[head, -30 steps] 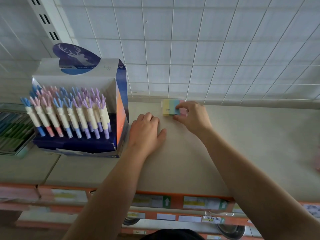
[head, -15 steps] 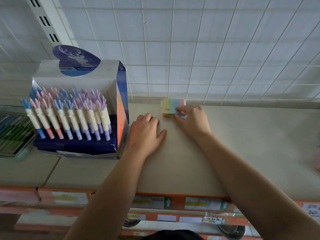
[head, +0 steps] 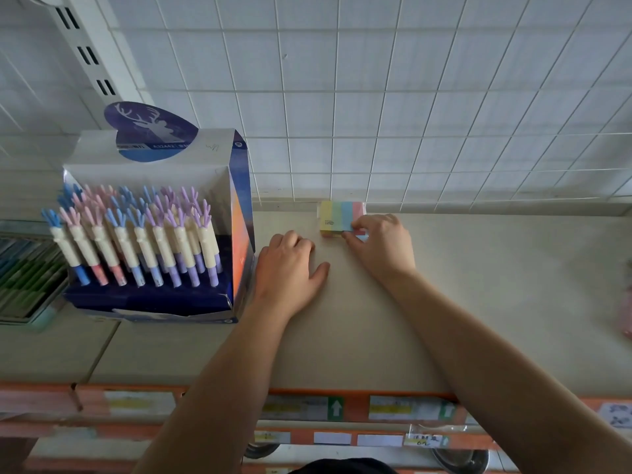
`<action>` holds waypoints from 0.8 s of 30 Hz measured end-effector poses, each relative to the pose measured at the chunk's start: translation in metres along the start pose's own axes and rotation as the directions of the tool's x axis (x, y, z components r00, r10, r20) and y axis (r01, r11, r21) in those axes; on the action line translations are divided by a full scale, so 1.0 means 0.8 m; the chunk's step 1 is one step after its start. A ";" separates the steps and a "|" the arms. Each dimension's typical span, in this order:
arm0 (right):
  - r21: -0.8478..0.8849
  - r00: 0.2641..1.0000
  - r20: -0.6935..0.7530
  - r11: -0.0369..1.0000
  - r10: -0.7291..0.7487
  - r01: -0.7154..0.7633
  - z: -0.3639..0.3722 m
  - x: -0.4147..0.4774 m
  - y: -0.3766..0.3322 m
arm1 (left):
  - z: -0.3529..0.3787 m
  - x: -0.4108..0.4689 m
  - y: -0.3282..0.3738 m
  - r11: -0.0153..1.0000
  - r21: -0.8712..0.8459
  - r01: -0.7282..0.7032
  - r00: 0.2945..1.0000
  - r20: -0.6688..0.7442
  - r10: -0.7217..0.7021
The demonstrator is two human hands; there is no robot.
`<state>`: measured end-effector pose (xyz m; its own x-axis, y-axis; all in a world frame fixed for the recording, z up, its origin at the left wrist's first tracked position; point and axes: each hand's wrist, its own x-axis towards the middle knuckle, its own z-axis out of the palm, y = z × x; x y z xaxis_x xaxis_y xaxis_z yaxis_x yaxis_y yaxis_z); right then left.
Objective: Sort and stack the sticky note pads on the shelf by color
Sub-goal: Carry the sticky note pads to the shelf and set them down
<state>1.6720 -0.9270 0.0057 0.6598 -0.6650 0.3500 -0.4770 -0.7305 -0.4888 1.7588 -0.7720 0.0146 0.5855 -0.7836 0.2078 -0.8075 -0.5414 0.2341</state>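
A striped sticky note pad (head: 337,216), yellow, green, blue and pink, sits at the back of the beige shelf (head: 478,302) against the wire grid wall. It looks like a stack of two, with a lower pad's edge showing beneath. My right hand (head: 381,244) holds its near right corner with curled fingers. My left hand (head: 289,268) lies flat on the shelf, palm down, just left of the pad and not touching it.
A blue display box of antler-topped pens (head: 147,241) stands left of my left hand. A tray of green and blue items (head: 24,278) sits at the far left. Something pink (head: 627,313) shows at the right edge. Orange price rails (head: 342,408) line the shelf front.
The pad has slid back towards the grid wall with my right hand on it. My left hand has stayed flat in place.
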 end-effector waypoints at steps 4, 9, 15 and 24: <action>0.037 0.999 -0.020 0.999 0.029 -0.028 0.001 0.001 0.000 | -0.001 0.000 0.000 1.000 0.005 0.005 1.000 0.006 -0.005; 0.054 1.000 0.017 0.999 0.001 -0.002 -0.011 -0.001 -0.001 | -0.004 0.001 0.002 1.000 0.001 0.000 1.000 0.000 0.000; 0.046 0.997 0.055 0.997 0.060 -0.062 -0.049 -0.015 0.013 | -0.014 0.003 0.023 0.993 0.014 -0.116 0.991 -0.061 0.117; 0.082 0.982 -0.037 0.980 0.185 -0.182 -0.123 -0.063 0.060 | -0.024 0.007 0.114 0.948 -0.182 -0.262 0.965 -0.056 0.256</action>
<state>1.5583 -0.9440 0.0431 0.5379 -0.7941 0.2827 -0.5394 -0.5820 -0.6085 1.6897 -0.8198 0.0554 0.3621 -0.8779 0.3135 -0.9059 -0.2521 0.3403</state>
